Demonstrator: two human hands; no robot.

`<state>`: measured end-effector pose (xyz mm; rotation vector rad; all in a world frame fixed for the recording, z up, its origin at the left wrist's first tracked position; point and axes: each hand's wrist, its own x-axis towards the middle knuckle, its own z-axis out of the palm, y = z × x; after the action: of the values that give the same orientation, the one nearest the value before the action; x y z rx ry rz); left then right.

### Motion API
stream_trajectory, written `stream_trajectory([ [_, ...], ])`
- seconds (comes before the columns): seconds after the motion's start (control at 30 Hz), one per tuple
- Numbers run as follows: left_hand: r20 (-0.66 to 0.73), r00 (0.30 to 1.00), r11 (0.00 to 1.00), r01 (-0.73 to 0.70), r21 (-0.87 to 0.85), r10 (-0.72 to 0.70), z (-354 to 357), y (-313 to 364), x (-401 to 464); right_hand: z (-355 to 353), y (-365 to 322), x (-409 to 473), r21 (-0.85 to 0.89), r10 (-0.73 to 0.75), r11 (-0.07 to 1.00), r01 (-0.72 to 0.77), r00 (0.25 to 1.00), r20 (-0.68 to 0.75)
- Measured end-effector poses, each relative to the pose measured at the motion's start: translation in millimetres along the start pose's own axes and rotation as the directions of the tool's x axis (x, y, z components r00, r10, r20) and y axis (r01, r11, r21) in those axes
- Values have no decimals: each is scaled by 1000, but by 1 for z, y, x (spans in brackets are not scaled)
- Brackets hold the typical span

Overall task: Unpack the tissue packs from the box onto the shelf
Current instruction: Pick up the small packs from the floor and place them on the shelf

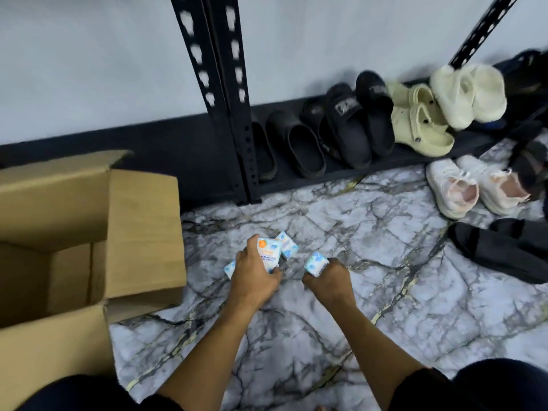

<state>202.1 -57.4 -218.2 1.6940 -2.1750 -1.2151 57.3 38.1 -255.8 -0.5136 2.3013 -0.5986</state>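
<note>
The left hand (pixel 255 274) and right hand (pixel 329 274) squeeze small white-and-blue tissue packs (pixel 268 252); next they must go up to the black metal shelf (pixel 385 167).

four tissue packs (pixel 269 254), one box (pixel 89 232), two hands (pixel 255 271).

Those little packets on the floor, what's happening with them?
A person crouched on the marble floor is gathering small tissue packs. The left hand grips several packs, the right hand holds one pack. The open cardboard box sits to the left. The black shelf ahead holds only shoes.
</note>
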Motion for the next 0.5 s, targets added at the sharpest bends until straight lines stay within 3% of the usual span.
stream_trajectory([
  [0.17,-55,998,1000,6,1,-6,-106,98,-34,-95,-100,-66,110,-117,987,117,993,-10],
  [0.5,-212,977,996,-2,-94,-19,-328,235,-135,-239,-305,-211,133,-325,941,312,942,82],
])
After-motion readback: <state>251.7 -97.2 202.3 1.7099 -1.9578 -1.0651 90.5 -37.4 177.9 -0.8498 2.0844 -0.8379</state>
